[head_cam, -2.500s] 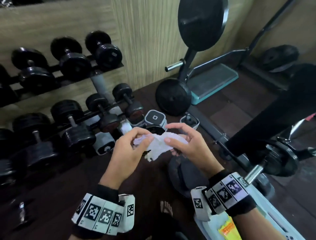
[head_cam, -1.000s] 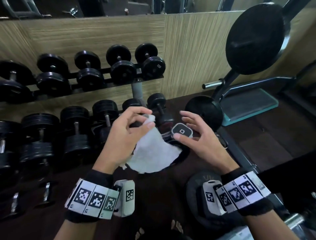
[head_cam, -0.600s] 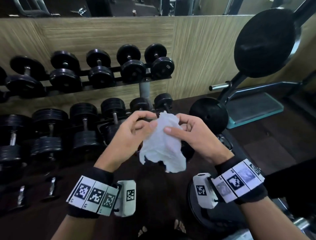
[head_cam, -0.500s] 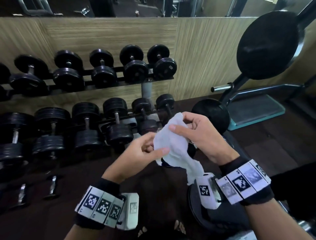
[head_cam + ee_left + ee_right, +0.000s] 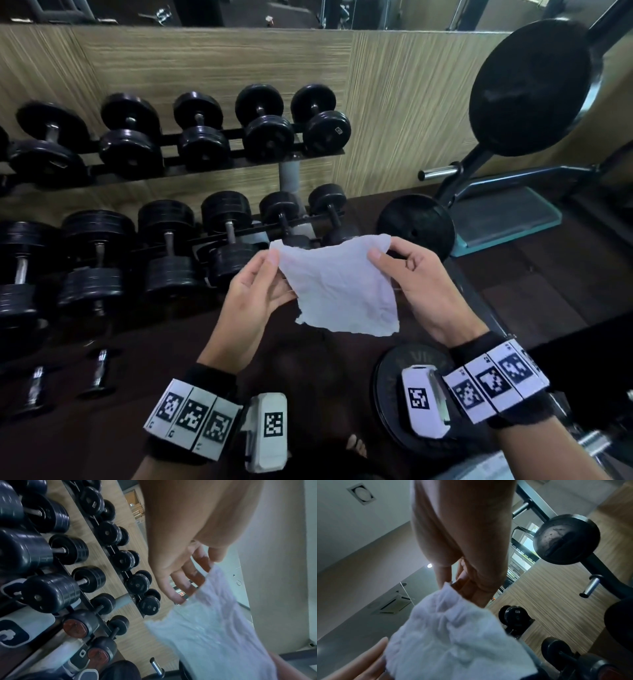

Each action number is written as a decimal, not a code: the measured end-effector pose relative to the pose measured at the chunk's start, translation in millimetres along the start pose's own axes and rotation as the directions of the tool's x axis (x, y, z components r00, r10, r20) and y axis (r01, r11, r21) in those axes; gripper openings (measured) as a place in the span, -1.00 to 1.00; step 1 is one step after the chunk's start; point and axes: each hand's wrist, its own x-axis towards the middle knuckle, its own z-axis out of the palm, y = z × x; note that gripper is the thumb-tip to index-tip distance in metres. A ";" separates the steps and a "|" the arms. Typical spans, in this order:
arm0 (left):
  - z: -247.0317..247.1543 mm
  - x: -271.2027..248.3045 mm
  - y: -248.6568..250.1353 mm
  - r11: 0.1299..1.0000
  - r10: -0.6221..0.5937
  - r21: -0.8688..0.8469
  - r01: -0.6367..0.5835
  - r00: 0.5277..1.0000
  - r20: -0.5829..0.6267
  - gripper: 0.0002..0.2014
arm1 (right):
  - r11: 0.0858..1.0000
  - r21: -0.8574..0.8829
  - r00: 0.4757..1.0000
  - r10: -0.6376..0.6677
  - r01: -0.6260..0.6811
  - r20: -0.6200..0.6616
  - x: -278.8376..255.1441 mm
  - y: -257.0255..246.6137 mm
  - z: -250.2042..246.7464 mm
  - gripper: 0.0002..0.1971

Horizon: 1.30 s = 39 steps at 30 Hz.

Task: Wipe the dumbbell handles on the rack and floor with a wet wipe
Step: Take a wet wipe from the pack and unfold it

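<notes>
- Left hand [image 5: 251, 296] pinches the wet wipe [image 5: 337, 286] at its top left corner, thumb over fingers.
- Right hand [image 5: 416, 279] pinches the top right corner.
- Wipe hangs spread open between both hands, in the air in front of the dumbbell rack [image 5: 219, 164].
- Dumbbells [image 5: 263, 120] sit on both rack tiers, untouched.

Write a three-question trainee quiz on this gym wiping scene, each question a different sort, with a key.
1. True or false: the wet wipe is touching a dumbbell handle.
2. Which hand pinches the wipe? A) left hand only B) right hand only C) both
3. Fill in: the wipe is held spread ____ between the hands.

Key: 1 false, it is in the air before the rack. 2 C. 3 open.
</notes>
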 end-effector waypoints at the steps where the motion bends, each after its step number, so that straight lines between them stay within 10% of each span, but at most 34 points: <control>1: 2.1 -0.8 -0.5 1.000 -0.005 0.003 0.005 1.000 0.022 -0.65 | 1.000 0.005 1.000 0.009 -0.009 0.008 -1.8 1.0 0.9 -0.79; 5: 4.9 -2.2 -5.8 0.995 -0.073 0.073 0.065 0.990 0.116 -0.44 | 0.994 0.097 0.998 0.040 -0.045 0.053 -1.4 5.0 -0.8 -0.75; 10: 3.3 -0.7 -9.5 0.982 0.053 0.183 -0.040 0.996 -0.069 -0.38 | 0.990 0.121 0.997 0.070 -0.072 0.023 4.8 19.8 -9.5 -0.34; 27: -5.9 10.4 6.7 0.706 0.226 0.692 -0.153 0.974 -0.014 -0.91 | 0.998 -0.043 0.998 -0.046 0.045 -0.039 6.4 17.2 -15.0 -0.87; 39: -6.9 12.8 10.9 0.791 0.173 0.592 -0.157 0.985 0.030 -0.90 | 0.981 -0.191 1.000 -0.017 0.016 -0.003 11.8 17.3 -21.6 -0.94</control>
